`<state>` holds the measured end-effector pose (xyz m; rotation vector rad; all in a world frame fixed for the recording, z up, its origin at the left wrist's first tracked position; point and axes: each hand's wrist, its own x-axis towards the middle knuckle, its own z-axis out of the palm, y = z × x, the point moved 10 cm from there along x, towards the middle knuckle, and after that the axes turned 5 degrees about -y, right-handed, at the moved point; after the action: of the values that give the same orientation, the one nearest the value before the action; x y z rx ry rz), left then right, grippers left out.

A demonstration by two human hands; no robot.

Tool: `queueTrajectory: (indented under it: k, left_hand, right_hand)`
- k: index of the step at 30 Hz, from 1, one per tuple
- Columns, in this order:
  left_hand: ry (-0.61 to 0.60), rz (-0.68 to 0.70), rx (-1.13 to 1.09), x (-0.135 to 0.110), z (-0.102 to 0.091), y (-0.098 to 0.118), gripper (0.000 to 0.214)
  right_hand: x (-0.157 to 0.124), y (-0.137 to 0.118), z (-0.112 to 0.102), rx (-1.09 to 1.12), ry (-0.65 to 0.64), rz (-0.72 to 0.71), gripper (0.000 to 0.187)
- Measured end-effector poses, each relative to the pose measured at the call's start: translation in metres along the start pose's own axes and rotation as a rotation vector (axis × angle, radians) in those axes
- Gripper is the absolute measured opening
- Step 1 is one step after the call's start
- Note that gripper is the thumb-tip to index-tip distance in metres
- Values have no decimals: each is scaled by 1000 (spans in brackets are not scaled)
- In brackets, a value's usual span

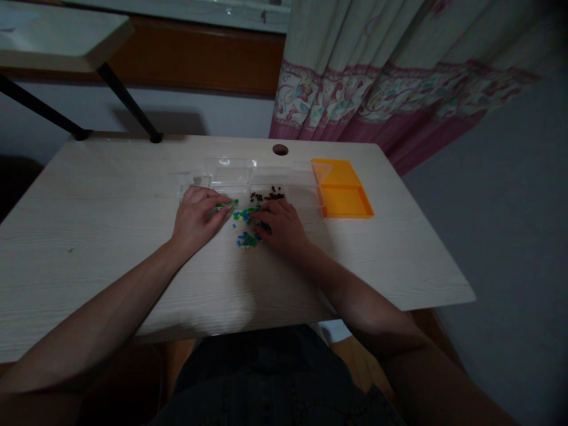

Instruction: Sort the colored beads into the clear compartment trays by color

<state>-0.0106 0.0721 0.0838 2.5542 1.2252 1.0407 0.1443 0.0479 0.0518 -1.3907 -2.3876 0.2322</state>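
On the table, my left hand (197, 213) has its thumb and fingers closed around small green building bricks (224, 205), at the near side of a clear plastic compartment tray (231, 176). My right hand (284, 228) is curled over a loose pile of small blue, green and pale yellow bricks (242, 215). Its fingertips are together at the pile's right side; what they pinch is hidden. A second cluster of blue, green and pale bricks (247, 239) lies just nearer to me. Several dark brown bricks (273, 194) sit in a tray compartment beyond my right hand.
An orange two-part tray (348, 201) lies right of the clear tray, partly under its edge. A round cable hole (280, 149) is near the table's back edge. A raised shelf (66, 35) on black legs stands at back left. Curtains (328, 89) hang behind.
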Motion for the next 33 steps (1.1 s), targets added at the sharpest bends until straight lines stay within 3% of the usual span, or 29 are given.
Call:
queueTrajectory:
  k: [6, 33]
  left_hand:
    - [-3, -16, 7, 0, -1, 1, 19]
    - [-7, -14, 6, 0, 0, -1, 18]
  right_hand:
    - [0, -2, 4, -9, -39, -20, 22]
    - [1, -6, 2, 15, -1, -75, 9]
